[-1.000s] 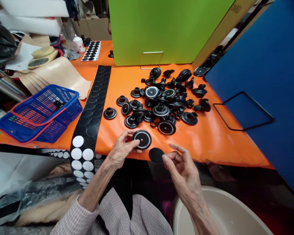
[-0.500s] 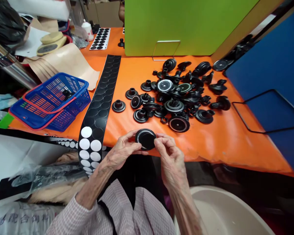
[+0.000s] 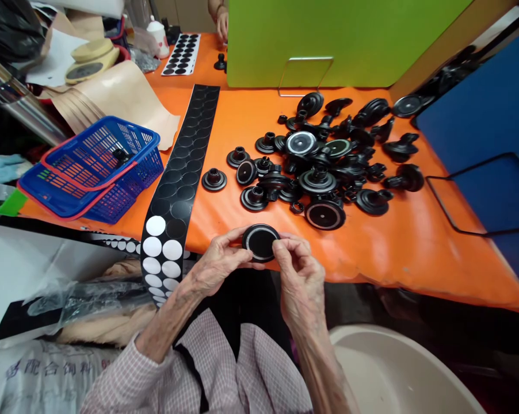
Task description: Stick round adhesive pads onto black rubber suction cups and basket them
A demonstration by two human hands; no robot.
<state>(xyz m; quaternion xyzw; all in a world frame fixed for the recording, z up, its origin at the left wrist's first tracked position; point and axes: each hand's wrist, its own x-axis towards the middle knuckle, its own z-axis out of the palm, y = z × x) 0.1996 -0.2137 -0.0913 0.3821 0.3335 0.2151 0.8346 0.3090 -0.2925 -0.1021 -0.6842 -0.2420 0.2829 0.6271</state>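
Above the table's front edge, my left hand (image 3: 222, 259) grips a round black disc part (image 3: 260, 242) by its left side, thumb on the face and fingers beneath. A plain black round sticker (image 3: 262, 246) lies on that face, inside a pale grey ring. My right hand (image 3: 300, 264) is closed at the disc's right edge, its thumb tip over the rim and the sticker's border; its other fingertips are partly hidden. To the left runs a long black strip of round stickers (image 3: 184, 167), with white circles where its near end hangs over the edge.
A heap of black disc parts (image 3: 317, 181) covers the middle right of the orange table (image 3: 225, 210). A blue basket (image 3: 142, 187) stands left. Green (image 3: 350, 40) and blue panels (image 3: 484, 109) rise behind and right. Another person's hand (image 3: 222, 24) shows at the back. A beige tub (image 3: 384, 356) sits below right.
The black sticker sat off-centre to the lower right on the disc; now it lies centred, with the grey ring showing around it. Both hands keep nearly the same place. The view has shifted slightly.
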